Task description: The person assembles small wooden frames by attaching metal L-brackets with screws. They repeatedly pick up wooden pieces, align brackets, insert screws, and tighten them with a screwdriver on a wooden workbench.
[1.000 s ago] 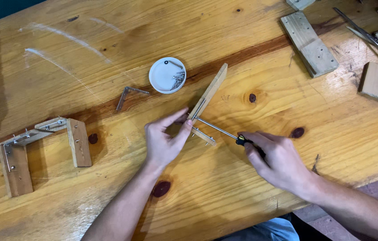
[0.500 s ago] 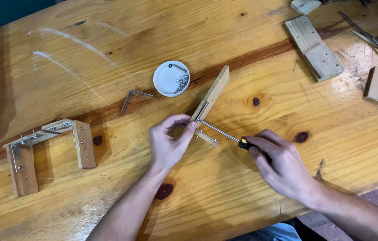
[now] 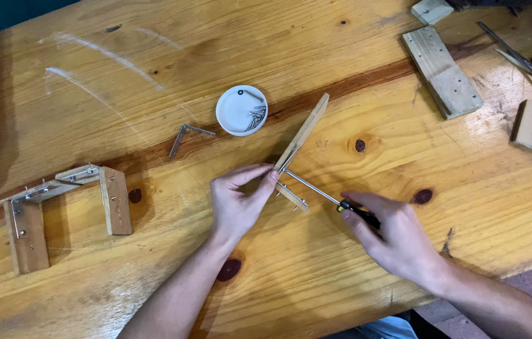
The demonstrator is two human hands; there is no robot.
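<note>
The wooden strip [image 3: 302, 135] lies below-right of the white screw dish [image 3: 241, 110], its long axis running diagonally up-right. The left hand [image 3: 238, 201] pinches its lower end, nearer than the right hand [image 3: 398, 235], which grips a screwdriver [image 3: 332, 198] aimed at that joint.

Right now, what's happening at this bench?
A person is working on a wooden table. The left hand steadies a wood strip standing on edge, with a metal bracket at its lower end. The right hand holds a screwdriver, its tip at that joint. A white dish of screws and a loose corner bracket lie nearby; a bracketed wooden piece sits at left.
</note>
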